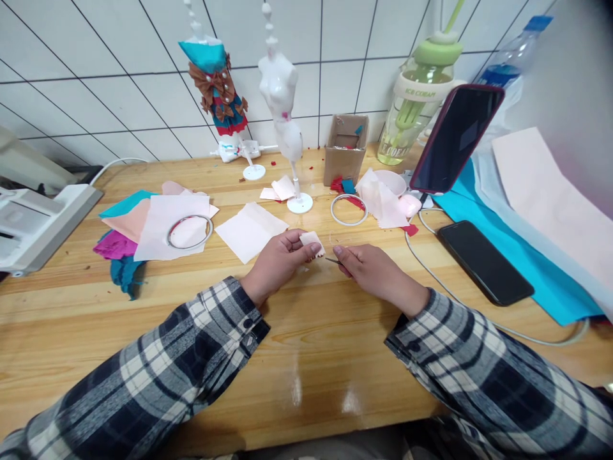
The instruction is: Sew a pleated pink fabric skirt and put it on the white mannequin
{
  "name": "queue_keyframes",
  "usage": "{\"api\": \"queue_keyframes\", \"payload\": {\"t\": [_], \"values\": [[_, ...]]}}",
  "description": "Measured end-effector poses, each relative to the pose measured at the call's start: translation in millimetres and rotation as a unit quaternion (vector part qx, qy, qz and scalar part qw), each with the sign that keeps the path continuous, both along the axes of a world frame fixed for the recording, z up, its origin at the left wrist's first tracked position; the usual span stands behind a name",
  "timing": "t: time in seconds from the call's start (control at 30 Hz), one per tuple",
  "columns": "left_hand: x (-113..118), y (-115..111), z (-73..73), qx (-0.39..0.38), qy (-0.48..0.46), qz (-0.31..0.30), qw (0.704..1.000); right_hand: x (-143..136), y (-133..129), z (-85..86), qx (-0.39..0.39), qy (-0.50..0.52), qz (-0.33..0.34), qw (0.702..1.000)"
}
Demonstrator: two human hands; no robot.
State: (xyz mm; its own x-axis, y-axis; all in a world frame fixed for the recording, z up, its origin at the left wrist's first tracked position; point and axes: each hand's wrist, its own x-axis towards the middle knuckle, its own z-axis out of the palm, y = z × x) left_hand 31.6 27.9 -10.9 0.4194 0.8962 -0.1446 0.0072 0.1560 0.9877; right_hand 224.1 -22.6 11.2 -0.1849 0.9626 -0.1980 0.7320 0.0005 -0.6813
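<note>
My left hand [282, 260] pinches a small folded piece of pale pink paper [312, 244] between thumb and fingers; its lower edge looks jagged. Close by on the right, my right hand [366, 267] is closed around a slim metal tool. Only the tool's dark pointed tip [331, 260] shows, aimed at the paper and just apart from it; the rest is hidden in the fingers, so its kind cannot be made out. Tiny pale scraps [303, 269] lie under the left hand. A square pale pink sheet [251, 231] rests on the table beyond that hand.
Behind the hands stand a bare white mannequin [278, 83], a dressed mannequin [218, 89] and a cardboard box [345, 153]. Metal rings [349, 222] and coloured sheets [125, 220] lie about. Rightward are a propped phone [457, 137], a flat phone [484, 262], a bottle [416, 112] and a white cable [445, 291].
</note>
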Motion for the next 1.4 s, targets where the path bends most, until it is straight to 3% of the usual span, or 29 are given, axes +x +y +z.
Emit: {"api": "queue_keyframes", "payload": {"t": [0.2,0.3,0.37,0.5,0.6,0.7,0.77,0.87,0.97,1.1,1.27,1.33,1.4], "values": [[2.2,-2.6,0.6,0.001,-0.081,0.063,0.995,-0.1,-6.5,3.2,0.049,0.025,-0.014,0.998],[-9.3,-2.1,10.3,0.087,-0.014,0.113,0.99,12.7,-11.1,6.7,0.087,-0.017,-0.071,0.994],[-23.1,1.4,17.4,0.202,0.079,0.147,0.965,26.2,-14.0,6.4,0.112,-0.084,-0.133,0.981],[-46.4,15.3,18.9,0.377,0.229,0.047,0.896,48.5,-19.1,-1.6,0.156,-0.215,-0.161,0.95],[-47.2,25.0,7.3,0.446,0.304,0.032,0.841,51.7,-21.7,-7.7,0.181,-0.278,-0.155,0.931],[-40.3,29.8,-5.2,0.447,0.338,0.033,0.828,47.4,-24.7,-9.6,0.241,-0.293,-0.164,0.911],[-38.5,31.7,-9.5,0.417,0.343,0.085,0.838,42.0,-29.9,-11.5,0.267,-0.281,-0.125,0.913],[-42.3,35.1,-10.2,0.341,0.312,0.218,0.86,26.3,-46.2,-19.7,0.251,-0.276,-0.043,0.927],[-47.3,40.0,-9.1,0.271,0.252,0.318,0.873,-0.5,-69.1,-29.2,0.227,-0.266,-0.021,0.937],[-48.4,45.3,-10.5,0.232,0.191,0.339,0.892,-37.9,-85.9,-27.6,0.222,-0.184,0.052,0.956],[-48.9,47.5,-12.1,0.209,0.141,0.359,0.898,-69.4,-68.9,-10.5,0.278,-0.088,0.155,0.944],[-49.6,47.8,-11.9,0.208,0.127,0.368,0.897,-83.3,-61.4,-7.9,0.305,-0.056,0.237,0.921],[-50.2,47.8,-11.7,0.209,0.122,0.373,0.896,-98.0,-58.1,-9.5,0.343,-0.03,0.351,0.871]]}}
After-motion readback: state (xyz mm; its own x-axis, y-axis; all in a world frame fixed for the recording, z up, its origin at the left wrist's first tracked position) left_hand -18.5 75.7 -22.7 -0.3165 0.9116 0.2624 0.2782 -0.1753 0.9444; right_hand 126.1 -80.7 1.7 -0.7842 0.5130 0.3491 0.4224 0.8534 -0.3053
